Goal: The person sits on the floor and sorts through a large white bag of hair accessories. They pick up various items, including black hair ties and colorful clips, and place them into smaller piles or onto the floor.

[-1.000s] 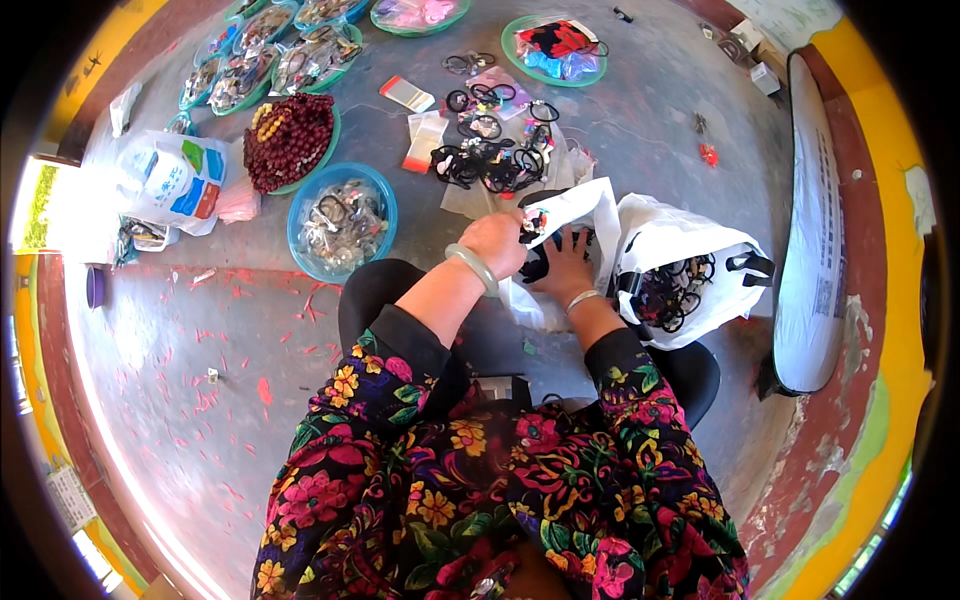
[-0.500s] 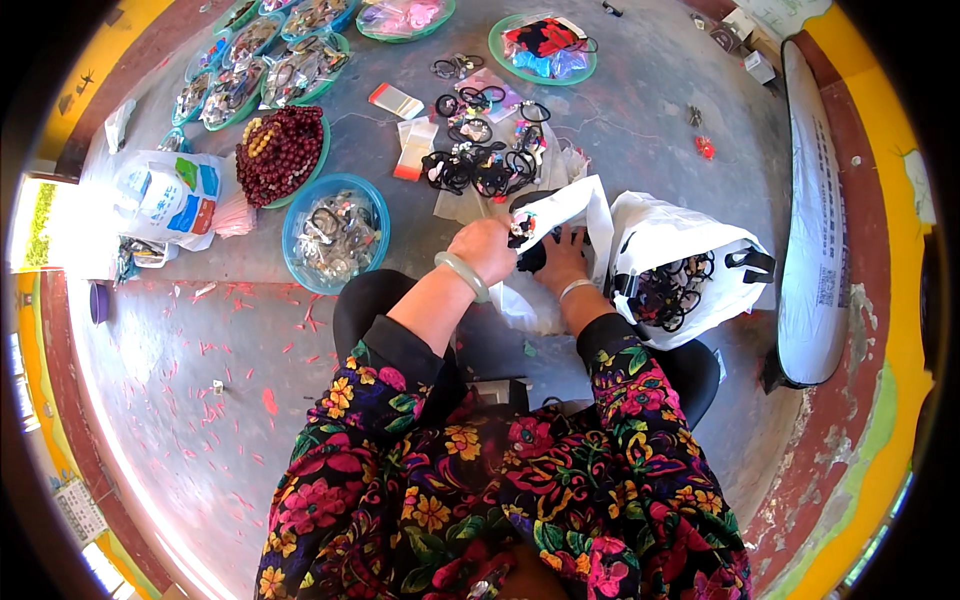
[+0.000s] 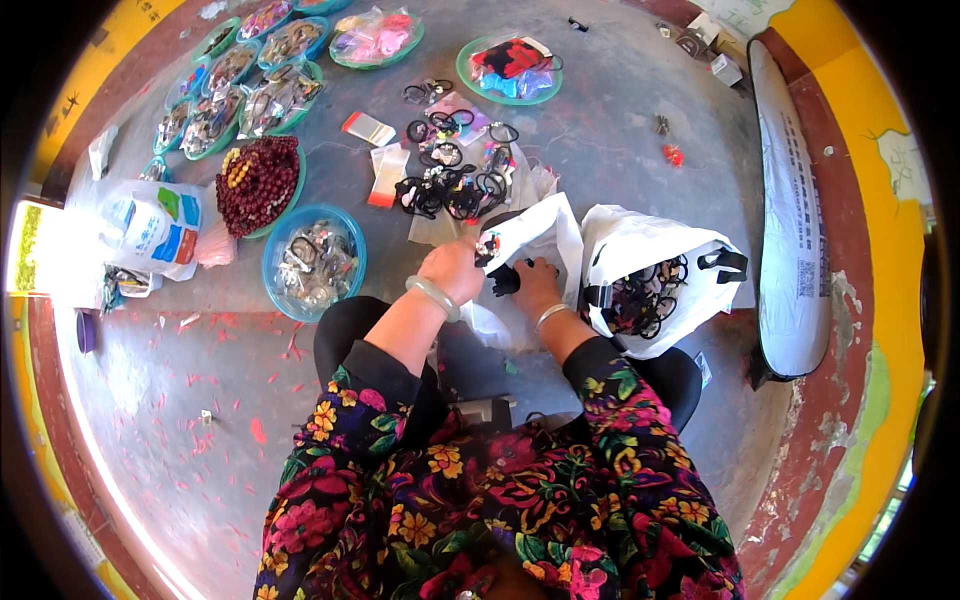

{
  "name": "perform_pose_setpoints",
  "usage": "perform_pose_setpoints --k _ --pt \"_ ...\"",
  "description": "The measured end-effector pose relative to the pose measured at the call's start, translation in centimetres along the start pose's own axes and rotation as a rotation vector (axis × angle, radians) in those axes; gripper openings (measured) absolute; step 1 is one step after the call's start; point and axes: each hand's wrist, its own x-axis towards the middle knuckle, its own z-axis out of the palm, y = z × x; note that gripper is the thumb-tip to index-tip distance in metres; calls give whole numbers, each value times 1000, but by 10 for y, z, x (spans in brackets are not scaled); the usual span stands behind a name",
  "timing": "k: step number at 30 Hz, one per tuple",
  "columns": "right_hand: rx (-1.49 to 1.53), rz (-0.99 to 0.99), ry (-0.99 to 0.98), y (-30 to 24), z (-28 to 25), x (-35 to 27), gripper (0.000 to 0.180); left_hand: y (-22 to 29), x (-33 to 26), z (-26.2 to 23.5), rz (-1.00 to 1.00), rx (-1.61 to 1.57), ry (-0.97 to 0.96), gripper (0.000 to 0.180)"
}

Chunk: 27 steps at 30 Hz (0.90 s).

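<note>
Closed in a fist, my left hand (image 3: 452, 270) is at the near left edge of an open white plastic bag (image 3: 562, 235). Hair ties with small coloured charms (image 3: 488, 247) show at its fingertips. At the bag's mouth, my right hand (image 3: 536, 286) has its fingers curled over a black bundle (image 3: 503, 280), whose kind is partly hidden. Beyond my hands lies a loose pile of black hair ties (image 3: 463, 192) with coloured charms, on plastic wrapping. Right of my right hand stands a second white bag (image 3: 690, 305) with many dark hair ties (image 3: 648, 292) inside.
A blue basin (image 3: 270, 275) of small wrapped items stands left of my hands, by a tray of dark red beads (image 3: 258, 185). Several filled trays (image 3: 278, 100) stand far left. A green tray (image 3: 511, 97) holds packets. A long silver-white package (image 3: 795, 230) leans at the right wall.
The whole view has shifted, so things sit farther left and a little lower. My right hand's fingers look more curled over the black bundle. My left hand stays at the bag's edge.
</note>
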Motion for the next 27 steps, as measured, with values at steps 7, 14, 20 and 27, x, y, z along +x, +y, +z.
perform_pose_setpoints --k 7,14,20,27 --pt "613 -226 -673 -3 -146 -41 57 2 -2 -4 -78 12 -7 29" --pt "1151 -140 -337 38 -269 1 56 10 -8 -10 -55 -6 -17 30" --pt "1011 353 -125 127 -224 133 49 17 -8 -9 59 66 -46 24" --pt "743 631 -164 181 -153 219 53 23 -2 -16 28 2 -140 19"
